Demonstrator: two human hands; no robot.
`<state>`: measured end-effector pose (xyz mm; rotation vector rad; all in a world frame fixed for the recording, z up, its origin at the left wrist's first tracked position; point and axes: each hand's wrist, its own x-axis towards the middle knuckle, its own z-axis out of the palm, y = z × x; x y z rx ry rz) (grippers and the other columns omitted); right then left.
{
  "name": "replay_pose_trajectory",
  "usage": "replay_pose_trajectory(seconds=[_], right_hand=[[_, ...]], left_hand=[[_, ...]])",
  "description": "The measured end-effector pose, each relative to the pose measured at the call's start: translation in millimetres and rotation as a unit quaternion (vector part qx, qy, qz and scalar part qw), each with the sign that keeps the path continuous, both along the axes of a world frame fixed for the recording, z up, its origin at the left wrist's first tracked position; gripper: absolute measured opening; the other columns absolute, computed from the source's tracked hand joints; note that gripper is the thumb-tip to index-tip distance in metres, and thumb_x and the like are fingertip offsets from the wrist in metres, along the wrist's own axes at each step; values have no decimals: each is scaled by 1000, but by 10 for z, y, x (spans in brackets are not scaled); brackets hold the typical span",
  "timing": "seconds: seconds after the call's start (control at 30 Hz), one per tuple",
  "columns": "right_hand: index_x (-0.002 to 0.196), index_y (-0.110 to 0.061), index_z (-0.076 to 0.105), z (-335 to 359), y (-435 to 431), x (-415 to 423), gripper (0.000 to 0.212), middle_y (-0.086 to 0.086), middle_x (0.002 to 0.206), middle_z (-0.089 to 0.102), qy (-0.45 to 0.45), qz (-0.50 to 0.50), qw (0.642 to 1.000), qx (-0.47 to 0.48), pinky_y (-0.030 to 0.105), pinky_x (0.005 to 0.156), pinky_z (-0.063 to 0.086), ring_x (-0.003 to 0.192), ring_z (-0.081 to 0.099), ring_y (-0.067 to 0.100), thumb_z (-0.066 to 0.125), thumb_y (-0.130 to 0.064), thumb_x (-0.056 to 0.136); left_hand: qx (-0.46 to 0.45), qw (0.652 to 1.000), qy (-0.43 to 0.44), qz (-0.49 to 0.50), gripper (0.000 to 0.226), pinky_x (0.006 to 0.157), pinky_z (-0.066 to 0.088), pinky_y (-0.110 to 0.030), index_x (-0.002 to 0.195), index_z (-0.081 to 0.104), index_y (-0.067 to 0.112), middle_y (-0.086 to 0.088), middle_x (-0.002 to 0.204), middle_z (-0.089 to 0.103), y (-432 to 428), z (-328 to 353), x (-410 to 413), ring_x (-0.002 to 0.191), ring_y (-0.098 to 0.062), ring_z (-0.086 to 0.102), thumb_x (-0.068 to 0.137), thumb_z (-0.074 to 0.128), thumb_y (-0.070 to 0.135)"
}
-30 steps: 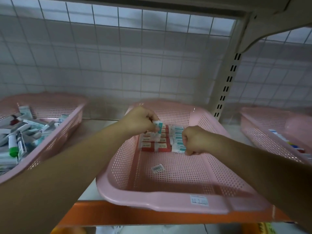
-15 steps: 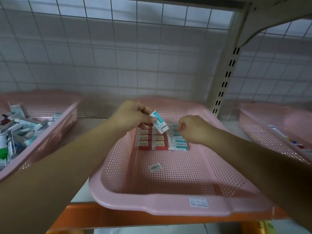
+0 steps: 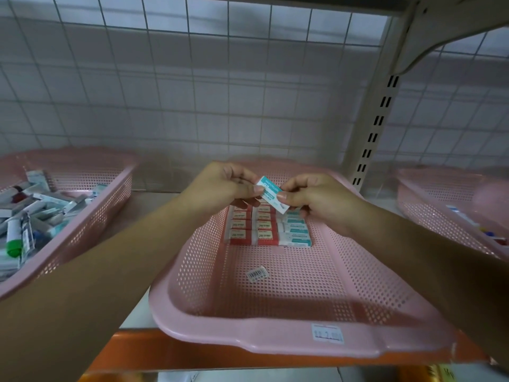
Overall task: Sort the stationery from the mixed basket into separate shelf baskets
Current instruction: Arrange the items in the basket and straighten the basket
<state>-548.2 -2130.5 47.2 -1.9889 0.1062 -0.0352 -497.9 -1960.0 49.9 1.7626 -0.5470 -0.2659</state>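
Note:
A small white-and-teal eraser (image 3: pixel 271 193) hangs above the middle pink basket (image 3: pixel 275 337). My left hand (image 3: pixel 220 186) pinches its upper left end and my right hand (image 3: pixel 314 199) pinches its lower right end. Beneath them, at the back of that basket, lie two columns of red 2B erasers (image 3: pixel 252 227) and one column of teal erasers (image 3: pixel 294 232). The mixed pink basket (image 3: pixel 91 224) on the left holds several jumbled stationery items.
A loose barcode sticker (image 3: pixel 257 273) lies on the middle basket's floor. A third pink basket (image 3: pixel 440 216) with a few items stands at the right, beyond the shelf upright (image 3: pixel 371 128). A wire grid wall backs the shelf, which has an orange front edge (image 3: pixel 192 354).
My left hand lifted the teal eraser up from the rows. My right hand opened from a fist, rose and took hold of the eraser's other end.

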Motion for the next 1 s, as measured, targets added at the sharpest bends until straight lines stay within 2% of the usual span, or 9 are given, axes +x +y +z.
replay_pose_trajectory(seconds=[0.2,0.33,0.43,0.5,0.6,0.7,0.83,0.93,1.0], right_hand=[[93,-21,63,11,3,-46,20,3,82,67,20,46,998,30,20,51,38,65,55,11,63,-2,85],[94,-12,64,23,37,-61,19,11,89,69,50,64,996,22,20,52,43,69,61,15,64,2,82],[95,-3,55,57,45,-77,23,21,97,67,56,24,985,161,23,62,58,80,69,24,60,13,79],[93,-2,52,85,43,-88,24,22,97,66,50,1,969,244,25,66,59,80,70,25,58,16,79],[91,-2,55,106,36,-88,21,15,83,69,37,3,963,268,22,60,58,70,70,20,61,13,77],[89,-8,58,97,24,-97,18,6,79,69,15,13,987,160,20,56,53,67,66,13,65,3,78],[90,-25,56,47,-12,-113,27,-6,87,66,-87,17,993,-76,23,68,56,79,65,9,72,-7,77],[78,-22,58,22,-16,-115,22,-9,76,61,-33,31,980,-193,18,59,49,71,61,7,75,-8,75],[73,-19,59,-16,-43,-95,18,-7,82,60,37,41,960,-273,17,57,42,74,56,7,75,-11,76]], left_hand=[[-42,999,7,-4,11,58,55,-18,89,64,7,-2,67,71,3,0,-1,61,-9,68,82,62,-2],[-53,998,-9,26,13,58,56,-21,89,61,10,-4,67,70,8,3,12,61,-12,68,79,66,4],[-28,1000,-10,8,10,61,54,-22,86,62,11,-1,68,70,7,13,6,62,-11,67,78,67,8],[24,999,-23,-27,10,61,54,-19,84,64,12,1,72,70,-5,9,-7,64,-9,67,77,69,7],[68,996,-45,-42,10,59,50,-13,79,66,14,3,73,71,-24,-12,-8,67,-6,67,76,71,5],[55,997,-40,-37,7,59,51,-14,75,67,12,3,70,71,-18,-19,2,66,-6,67,79,68,7],[81,996,-26,-38,2,62,53,-15,81,69,11,-3,79,72,-31,-17,23,68,-7,67,81,67,13],[202,974,-86,-54,6,66,51,-16,86,70,13,-1,82,70,-86,-64,37,73,-9,64,82,68,17],[337,921,-185,-66,17,73,47,-20,100,69,14,3,90,65,-122,-121,50,82,-11,58,85,65,20]])
